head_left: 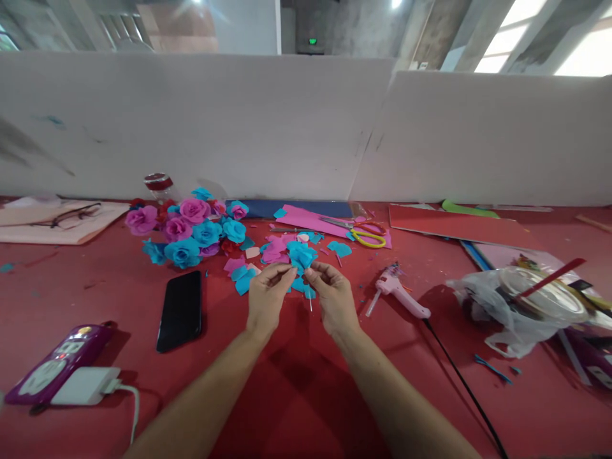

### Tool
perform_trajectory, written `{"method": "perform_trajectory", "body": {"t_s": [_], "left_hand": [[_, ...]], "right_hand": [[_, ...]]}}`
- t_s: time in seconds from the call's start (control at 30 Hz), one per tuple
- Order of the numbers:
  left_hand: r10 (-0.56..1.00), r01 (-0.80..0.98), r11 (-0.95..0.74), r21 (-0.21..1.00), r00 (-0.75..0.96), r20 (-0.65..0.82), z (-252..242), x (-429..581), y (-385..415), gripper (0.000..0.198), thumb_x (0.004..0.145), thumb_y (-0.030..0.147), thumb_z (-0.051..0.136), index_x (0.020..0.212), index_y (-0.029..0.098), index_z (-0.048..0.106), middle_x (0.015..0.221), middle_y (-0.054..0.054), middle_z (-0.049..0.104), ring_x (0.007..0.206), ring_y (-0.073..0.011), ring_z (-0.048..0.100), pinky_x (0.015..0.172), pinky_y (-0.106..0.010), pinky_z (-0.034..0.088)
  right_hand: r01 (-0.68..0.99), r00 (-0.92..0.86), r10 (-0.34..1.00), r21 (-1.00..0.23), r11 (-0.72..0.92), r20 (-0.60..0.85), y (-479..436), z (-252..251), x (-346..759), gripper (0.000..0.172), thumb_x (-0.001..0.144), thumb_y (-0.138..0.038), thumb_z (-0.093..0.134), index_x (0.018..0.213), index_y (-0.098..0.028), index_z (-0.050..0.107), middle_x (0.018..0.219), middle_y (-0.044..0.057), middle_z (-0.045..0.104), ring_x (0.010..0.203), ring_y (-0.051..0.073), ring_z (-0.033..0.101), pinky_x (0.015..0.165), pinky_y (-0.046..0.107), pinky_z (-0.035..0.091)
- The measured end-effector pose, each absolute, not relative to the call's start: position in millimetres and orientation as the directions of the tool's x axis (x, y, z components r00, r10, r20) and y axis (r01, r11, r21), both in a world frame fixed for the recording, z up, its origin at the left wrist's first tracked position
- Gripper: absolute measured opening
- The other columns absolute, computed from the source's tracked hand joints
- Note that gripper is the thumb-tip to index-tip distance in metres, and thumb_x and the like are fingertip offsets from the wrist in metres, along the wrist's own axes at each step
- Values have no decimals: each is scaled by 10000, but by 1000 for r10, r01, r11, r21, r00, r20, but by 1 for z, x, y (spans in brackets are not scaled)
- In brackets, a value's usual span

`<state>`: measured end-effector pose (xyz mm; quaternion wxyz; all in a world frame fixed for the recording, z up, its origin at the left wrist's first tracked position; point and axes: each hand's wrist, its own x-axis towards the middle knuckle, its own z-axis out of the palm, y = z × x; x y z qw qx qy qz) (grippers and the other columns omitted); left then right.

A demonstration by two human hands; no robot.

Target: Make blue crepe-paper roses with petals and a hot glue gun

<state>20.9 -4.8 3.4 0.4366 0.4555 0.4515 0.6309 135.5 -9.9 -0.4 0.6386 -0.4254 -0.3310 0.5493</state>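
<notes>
A blue paper flower (302, 254) on a thin pale stem is held up between my hands, over the middle of the red table. The fingers of my left hand (268, 294) pinch its lower left side. On the other side, my right hand (333, 298) pinches its base, with the stem slanting down between the two hands. Loose blue paper petals (243, 278) and pink paper petals (275, 249) lie scattered just behind and beside my fingers. A bunch of finished paper flowers (194, 233) in pink, blue, purple and red stands to the left.
A pink glue gun (401, 292) with a black cord lies right of my hands; scissors (366, 234) rest on pink paper behind. At left are a black phone (180, 312), a purple power strip (64, 358) and a white charger (86, 386). A plastic bag (511, 319) and tub sit far right.
</notes>
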Motion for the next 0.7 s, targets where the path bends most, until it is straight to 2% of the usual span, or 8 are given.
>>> {"method": "perform_trajectory", "body": {"t_s": [0.07, 0.17, 0.33, 0.43, 0.6, 0.7], "left_hand": [[962, -123, -208, 970, -208, 180, 3, 21, -5, 140, 684, 299, 719, 763, 183, 732, 772, -28, 694, 727, -155, 614, 672, -264, 497], [964, -102, -205, 973, -191, 183, 4, 21, -5, 160, 689, 292, 718, 812, 193, 743, 793, -29, 713, 724, -157, 629, 685, -273, 511], [968, -123, -210, 970, -164, 189, 8, 22, -8, 124, 689, 277, 722, 782, 197, 742, 778, -25, 721, 704, -149, 635, 698, -272, 519], [969, -184, -224, 957, -144, 199, 6, 21, -9, 134, 686, 253, 717, 803, 192, 740, 806, -34, 723, 750, -168, 651, 738, -294, 527], [958, -410, -285, 866, -85, 275, 1, 16, -9, 163, 690, 210, 633, 808, 193, 743, 843, -61, 731, 857, -231, 671, 833, -381, 525], [966, -413, -260, 873, -118, 232, 3, 16, -7, 126, 689, 187, 624, 759, 181, 728, 764, -48, 720, 788, -205, 674, 808, -357, 527]], "right_hand": [[-415, 219, 974, -909, 45, -51, -10, 2, 136, 306, 623, -319, 777, 851, -189, 619, 638, -30, 643, 617, 125, 600, 651, 275, 489], [-372, 248, 969, -924, 84, -12, -12, 5, 136, 251, 614, -294, 778, 789, -182, 636, 668, -20, 655, 639, 124, 603, 646, 263, 483], [-230, 251, 959, -955, 188, 128, -17, 4, 134, 177, 724, -296, 692, 859, -181, 689, 831, 36, 708, 783, 160, 636, 752, 304, 504], [-153, 268, 947, -963, 222, 176, -18, 3, 134, 178, 756, -291, 663, 893, -182, 698, 857, 43, 718, 803, 171, 643, 771, 317, 510], [-119, 308, 931, -963, 243, 197, -21, 6, 133, 162, 751, -285, 666, 869, -190, 722, 867, 39, 735, 813, 183, 656, 772, 324, 523], [-146, 305, 934, -960, 237, 184, -23, 9, 132, 155, 738, -275, 673, 864, -206, 733, 872, 31, 741, 806, 187, 664, 767, 330, 532]]}}
